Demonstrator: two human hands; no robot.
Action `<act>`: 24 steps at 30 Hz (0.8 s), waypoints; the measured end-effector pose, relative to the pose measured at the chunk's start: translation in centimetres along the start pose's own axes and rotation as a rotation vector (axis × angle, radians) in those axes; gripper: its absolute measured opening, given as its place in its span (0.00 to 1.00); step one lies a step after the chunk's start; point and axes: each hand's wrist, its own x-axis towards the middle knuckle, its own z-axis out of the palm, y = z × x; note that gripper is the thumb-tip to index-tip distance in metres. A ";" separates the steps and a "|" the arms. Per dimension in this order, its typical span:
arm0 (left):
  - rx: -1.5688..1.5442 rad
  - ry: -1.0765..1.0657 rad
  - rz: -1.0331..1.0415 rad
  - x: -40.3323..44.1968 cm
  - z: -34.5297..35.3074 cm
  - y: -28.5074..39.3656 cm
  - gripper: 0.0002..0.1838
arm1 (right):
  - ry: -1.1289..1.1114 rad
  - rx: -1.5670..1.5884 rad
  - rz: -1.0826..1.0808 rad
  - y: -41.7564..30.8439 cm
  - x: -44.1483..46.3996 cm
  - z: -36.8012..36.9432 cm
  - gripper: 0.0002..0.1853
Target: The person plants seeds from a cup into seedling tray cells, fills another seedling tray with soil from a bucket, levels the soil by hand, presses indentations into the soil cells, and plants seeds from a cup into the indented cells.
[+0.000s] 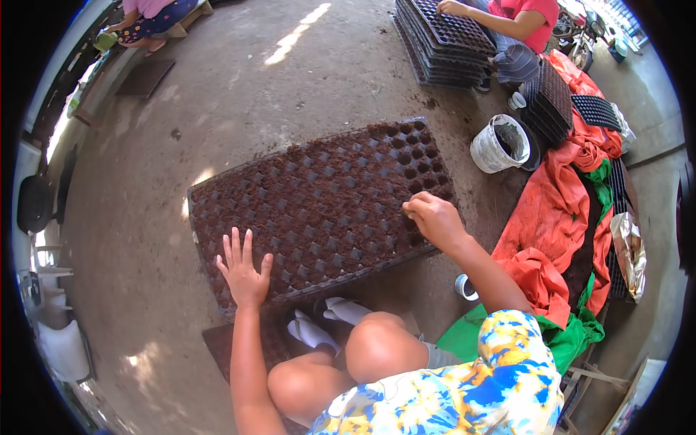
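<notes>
A black seedling tray filled with brown soil lies in front of me, slightly tilted in view. Most cells are level with loose soil; those at its right end show round dark hollows. My left hand is flat with fingers spread on the tray's near left part. Over the right side, my right hand has thumb and fingers pinched together just above the cells, near the hollowed ones. Whatever those fingertips hold, if anything, is too small or hidden to make out.
On the right stand a white bucket, a small white cup and an orange tarp. Stacked trays are at the back beside a person in pink. Another person sits far left. A dark tray lies under my left arm.
</notes>
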 end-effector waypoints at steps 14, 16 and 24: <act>-0.026 0.021 0.000 0.1 0.0 0.0 0.34 | 0.085 -0.010 0.040 0.4 6.0 -0.5 0.06; -0.022 0.015 -0.003 0.0 0.0 0.0 0.34 | 0.044 -0.058 0.049 1.2 6.7 0.7 0.06; -0.010 0.016 0.002 0.0 -0.1 0.1 0.34 | 0.034 -0.130 0.050 2.0 10.4 1.9 0.06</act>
